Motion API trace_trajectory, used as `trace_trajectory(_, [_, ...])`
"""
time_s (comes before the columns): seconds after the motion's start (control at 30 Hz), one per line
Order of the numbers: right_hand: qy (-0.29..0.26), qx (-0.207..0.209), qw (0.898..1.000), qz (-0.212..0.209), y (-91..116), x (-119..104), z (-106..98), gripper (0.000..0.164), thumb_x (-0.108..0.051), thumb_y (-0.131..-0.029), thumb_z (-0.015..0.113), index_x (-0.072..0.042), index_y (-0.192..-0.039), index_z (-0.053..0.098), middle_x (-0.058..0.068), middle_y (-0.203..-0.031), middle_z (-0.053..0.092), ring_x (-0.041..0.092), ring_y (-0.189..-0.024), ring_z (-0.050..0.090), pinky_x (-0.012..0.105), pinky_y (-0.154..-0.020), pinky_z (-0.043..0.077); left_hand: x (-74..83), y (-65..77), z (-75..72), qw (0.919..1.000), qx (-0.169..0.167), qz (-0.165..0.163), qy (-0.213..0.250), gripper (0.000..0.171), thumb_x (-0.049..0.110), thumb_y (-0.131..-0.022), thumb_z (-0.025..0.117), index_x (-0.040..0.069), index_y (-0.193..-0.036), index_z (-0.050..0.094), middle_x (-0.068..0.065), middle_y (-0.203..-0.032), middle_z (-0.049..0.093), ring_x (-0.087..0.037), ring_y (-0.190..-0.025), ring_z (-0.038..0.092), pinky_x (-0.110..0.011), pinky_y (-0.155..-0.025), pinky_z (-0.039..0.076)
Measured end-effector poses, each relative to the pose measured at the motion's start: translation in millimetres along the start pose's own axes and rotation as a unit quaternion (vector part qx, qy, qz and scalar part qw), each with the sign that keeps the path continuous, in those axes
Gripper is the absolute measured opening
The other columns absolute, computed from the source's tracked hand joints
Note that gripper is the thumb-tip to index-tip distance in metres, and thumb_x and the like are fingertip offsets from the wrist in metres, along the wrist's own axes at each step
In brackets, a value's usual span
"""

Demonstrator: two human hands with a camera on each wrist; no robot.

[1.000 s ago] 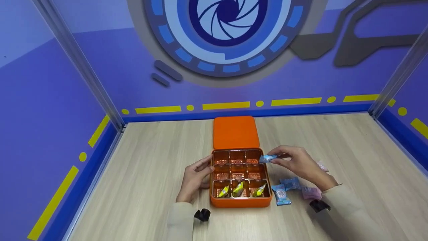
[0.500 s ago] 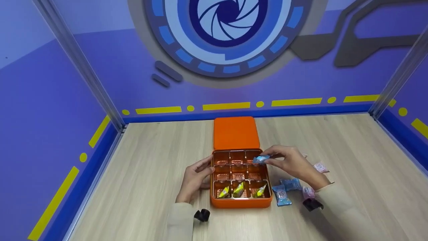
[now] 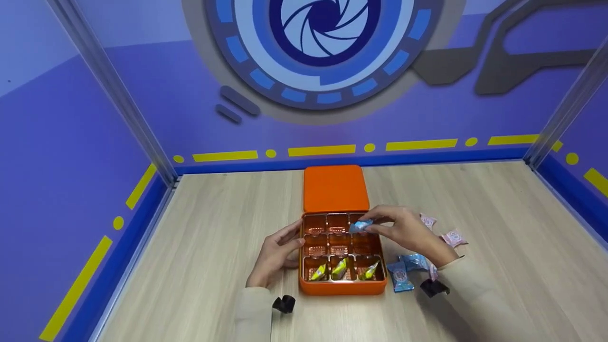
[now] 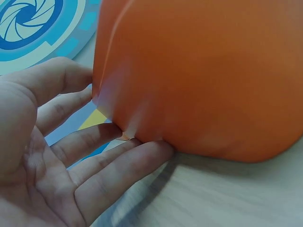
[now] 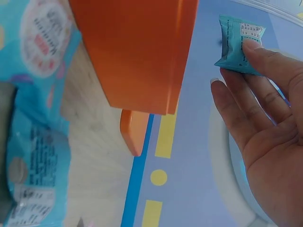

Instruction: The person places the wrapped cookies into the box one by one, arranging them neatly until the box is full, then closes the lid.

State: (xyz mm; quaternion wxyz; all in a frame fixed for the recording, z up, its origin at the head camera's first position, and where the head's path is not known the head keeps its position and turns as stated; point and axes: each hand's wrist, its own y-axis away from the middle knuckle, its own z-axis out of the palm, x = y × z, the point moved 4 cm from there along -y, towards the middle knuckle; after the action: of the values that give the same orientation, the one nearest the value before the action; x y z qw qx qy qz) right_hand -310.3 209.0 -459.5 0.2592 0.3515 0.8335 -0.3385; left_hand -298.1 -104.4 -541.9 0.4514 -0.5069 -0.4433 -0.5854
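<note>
An orange box (image 3: pixel 342 288) with a nine-part divided tray stands on the table, its lid (image 3: pixel 336 188) laid back behind it. Yellow-wrapped candies (image 3: pixel 339 269) lean in the three front compartments. My left hand (image 3: pixel 273 251) holds the box's left side, thumb at the rim; in the left wrist view its fingertips (image 4: pixel 158 146) meet the orange wall along its edge. Over the back right compartment, my right hand (image 3: pixel 403 230) pinches a small blue-wrapped candy (image 3: pixel 362 225) between thumb and fingers. The right wrist view shows this blue packet (image 5: pixel 239 45) above the box's rim.
Blue-wrapped candies (image 3: pixel 401 277) lie just right of the box. Farther right are pink-wrapped candies (image 3: pixel 454 238), one partly hidden by the right wrist. Patterned blue walls (image 3: pixel 266 133) enclose the table at the back and sides.
My right hand has moved left with the blue candy, from the box's right rim to over the back right compartment. The left hand stays at the box.
</note>
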Motion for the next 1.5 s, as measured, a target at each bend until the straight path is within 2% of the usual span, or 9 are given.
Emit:
trace_trajectory(0.13, [-0.009,-0.007,1.0,-0.007,-6,-2,3,0.027,-0.003,-0.095,0.078,-0.015,-0.119,0.08,-0.002,-0.112,0.077,0.019,-0.098,0.074,0.035,-0.09,0.062,1.1,-0.5,-0.2,1.0,-0.009,0.003,0.0,0.058,0.013,-0.101,0.074,0.012,-0.156,0.056,-0.018,-0.158,0.051,-0.035,-0.135,0.059,-0.046,-0.068,0.065])
trace_trajectory(0.37, [-0.024,-0.027,0.999,0.006,-14,-4,8,0.026,-0.006,-0.097,0.078,-0.014,-0.121,0.079,-0.002,-0.113,0.076,0.018,-0.098,0.073,0.039,-0.091,0.062,1.3,-0.7,-0.9,0.9999,-0.007,0.004,-0.012,0.057,0.014,-0.102,0.073,0.013,-0.156,0.056,-0.017,-0.158,0.051,-0.035,-0.137,0.058,-0.046,-0.068,0.065])
trace_trajectory(0.6, [-0.026,-0.033,0.999,0.011,-19,-7,13,0.025,-0.004,-0.097,0.077,-0.013,-0.12,0.079,0.0,-0.112,0.075,0.018,-0.093,0.069,0.028,-0.085,0.061,1.1,-0.8,-1.0,1.0,-0.004,-0.003,-0.002,0.057,0.013,-0.101,0.074,0.014,-0.155,0.057,-0.016,-0.159,0.051,-0.035,-0.139,0.056,-0.049,-0.071,0.065])
trace_trajectory(0.77, [-0.025,-0.038,0.999,0.013,-23,-9,18,0.023,-0.008,-0.098,0.077,-0.014,-0.12,0.079,-0.001,-0.11,0.076,0.016,-0.089,0.068,0.031,-0.08,0.062,1.4,-0.9,-1.5,0.9999,0.002,0.003,-0.012,0.058,0.014,-0.099,0.076,0.014,-0.155,0.058,-0.017,-0.158,0.052,-0.035,-0.14,0.055,-0.047,-0.071,0.065])
trace_trajectory(0.97, [-0.014,-0.048,0.999,0.008,-26,-13,22,0.022,-0.009,-0.097,0.078,-0.015,-0.118,0.08,-0.004,-0.11,0.077,0.015,-0.092,0.069,0.03,-0.085,0.062,0.2,-1.5,-1.3,0.9999,0.0,-0.003,-0.012,0.057,0.016,-0.1,0.076,0.017,-0.154,0.059,-0.016,-0.158,0.052,-0.034,-0.136,0.058,-0.046,-0.068,0.065])
trace_trajectory(1.17, [-0.02,-0.068,0.997,0.021,-31,-16,27,0.022,-0.01,-0.099,0.077,-0.015,-0.12,0.079,-0.004,-0.111,0.076,0.015,-0.094,0.069,0.029,-0.087,0.061,-0.9,-1.4,-1.1,1.0,-0.008,-0.002,-0.004,0.058,0.015,-0.1,0.075,0.014,-0.156,0.057,-0.017,-0.158,0.052,-0.035,-0.128,0.064,-0.046,-0.066,0.065])
trace_trajectory(1.5, [-0.016,-0.09,0.996,0.025,-41,-22,34,0.022,-0.011,-0.099,0.076,-0.017,-0.12,0.079,-0.006,-0.113,0.076,0.018,-0.102,0.07,0.039,-0.096,0.06,-2.1,-1.7,-1.4,1.0,-0.001,-0.001,0.002,0.058,0.014,-0.1,0.075,0.015,-0.155,0.058,-0.017,-0.158,0.052,-0.035,-0.132,0.061,-0.047,-0.067,0.065])
